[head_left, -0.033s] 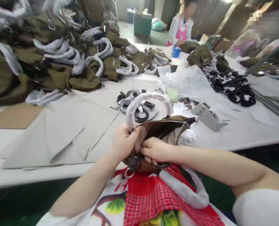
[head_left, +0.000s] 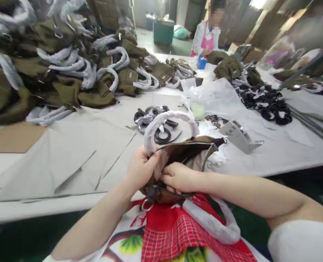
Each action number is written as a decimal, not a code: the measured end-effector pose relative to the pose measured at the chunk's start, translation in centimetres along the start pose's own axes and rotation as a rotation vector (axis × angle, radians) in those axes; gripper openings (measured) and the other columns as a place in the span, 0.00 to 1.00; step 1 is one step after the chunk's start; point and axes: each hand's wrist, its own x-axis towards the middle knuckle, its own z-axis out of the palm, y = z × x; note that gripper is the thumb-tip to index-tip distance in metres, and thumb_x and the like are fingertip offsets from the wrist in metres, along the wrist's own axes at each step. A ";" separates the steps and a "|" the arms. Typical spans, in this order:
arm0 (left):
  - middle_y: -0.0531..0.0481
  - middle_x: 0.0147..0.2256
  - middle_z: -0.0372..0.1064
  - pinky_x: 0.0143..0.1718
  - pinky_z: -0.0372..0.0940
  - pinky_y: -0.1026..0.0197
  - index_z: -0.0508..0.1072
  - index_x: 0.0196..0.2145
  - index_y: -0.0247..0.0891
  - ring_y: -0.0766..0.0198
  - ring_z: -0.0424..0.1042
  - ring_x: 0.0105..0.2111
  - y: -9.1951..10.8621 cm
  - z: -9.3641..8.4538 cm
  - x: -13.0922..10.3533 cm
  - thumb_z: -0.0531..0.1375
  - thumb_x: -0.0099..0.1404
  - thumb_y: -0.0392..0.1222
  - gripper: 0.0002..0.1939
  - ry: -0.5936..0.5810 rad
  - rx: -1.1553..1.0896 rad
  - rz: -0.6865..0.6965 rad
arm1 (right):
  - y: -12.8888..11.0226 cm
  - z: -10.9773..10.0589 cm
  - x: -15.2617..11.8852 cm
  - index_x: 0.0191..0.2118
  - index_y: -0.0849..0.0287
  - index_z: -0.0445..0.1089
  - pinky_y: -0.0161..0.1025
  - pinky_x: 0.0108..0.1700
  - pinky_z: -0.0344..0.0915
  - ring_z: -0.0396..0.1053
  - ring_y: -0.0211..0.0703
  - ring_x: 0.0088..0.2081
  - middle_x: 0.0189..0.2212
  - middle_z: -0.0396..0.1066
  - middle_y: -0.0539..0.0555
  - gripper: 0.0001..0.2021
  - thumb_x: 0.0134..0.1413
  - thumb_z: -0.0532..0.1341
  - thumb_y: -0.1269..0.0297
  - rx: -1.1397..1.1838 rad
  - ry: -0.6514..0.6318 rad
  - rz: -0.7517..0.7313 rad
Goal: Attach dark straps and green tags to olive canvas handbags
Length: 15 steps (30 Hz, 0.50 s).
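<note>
A brown handbag (head_left: 167,196) is held at the table's front edge, its zipped top spread and its pale lining (head_left: 196,160) showing. My left hand (head_left: 141,167) grips the bag's left side, thumb inside the opening and fingers outside, by the foot of a handle (head_left: 172,115) wrapped in white padding. Inside the mouth, my right hand (head_left: 182,177) has its fingers curled closed against the left inner wall; a tiny shiny bit shows at the fingertips, too small to name. The second wrapped handle (head_left: 213,222) hangs toward my red checked apron (head_left: 175,233).
Olive bags (head_left: 96,96) with wrapped handles are heaped at the left. Coiled black straps (head_left: 163,134) lie behind the handbag, beside a grey-white device (head_left: 238,135). More black straps (head_left: 262,100) are piled at right. A person in a pink apron (head_left: 207,42) stands across the table.
The whole view has shifted slightly. Both hands and the handbag keep nearly the same pose.
</note>
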 end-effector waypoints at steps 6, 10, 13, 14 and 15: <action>0.48 0.32 0.76 0.39 0.66 0.59 0.77 0.32 0.36 0.57 0.73 0.34 -0.4 -1.8 -0.2 0.55 0.63 0.46 0.14 -0.142 0.074 0.099 | -0.6 -1.6 -1.5 0.36 0.63 0.74 0.39 0.32 0.65 0.76 0.51 0.33 0.31 0.78 0.62 0.13 0.62 0.52 0.68 -0.690 0.276 -0.108; 0.46 0.35 0.78 0.41 0.66 0.58 0.78 0.34 0.35 0.56 0.74 0.37 -0.2 -2.1 0.4 0.56 0.63 0.47 0.15 -0.149 0.069 0.077 | -0.2 -3.8 -1.5 0.37 0.61 0.73 0.40 0.32 0.65 0.77 0.52 0.34 0.31 0.77 0.63 0.15 0.66 0.49 0.67 -0.809 0.392 0.053; 0.48 0.33 0.77 0.38 0.67 0.61 0.77 0.34 0.35 0.58 0.74 0.35 0.1 -2.4 0.4 0.56 0.63 0.46 0.14 -0.172 0.048 0.058 | 0.1 -4.1 -1.4 0.38 0.60 0.72 0.39 0.30 0.64 0.76 0.51 0.32 0.31 0.77 0.60 0.14 0.66 0.50 0.66 -0.810 0.466 0.051; 0.49 0.31 0.76 0.36 0.67 0.62 0.77 0.34 0.35 0.59 0.74 0.33 0.3 -2.4 0.2 0.56 0.63 0.45 0.13 -0.197 0.052 0.060 | 0.1 -4.0 -1.5 0.39 0.60 0.72 0.39 0.31 0.64 0.76 0.50 0.33 0.32 0.77 0.60 0.13 0.66 0.51 0.66 -0.806 0.495 0.019; 0.50 0.30 0.76 0.34 0.67 0.63 0.77 0.34 0.36 0.61 0.73 0.32 0.4 -2.5 -0.1 0.57 0.62 0.43 0.11 -0.235 0.054 0.068 | 0.1 -3.9 -1.6 0.39 0.60 0.71 0.38 0.32 0.64 0.75 0.49 0.34 0.34 0.76 0.60 0.11 0.65 0.51 0.66 -0.804 0.517 -0.035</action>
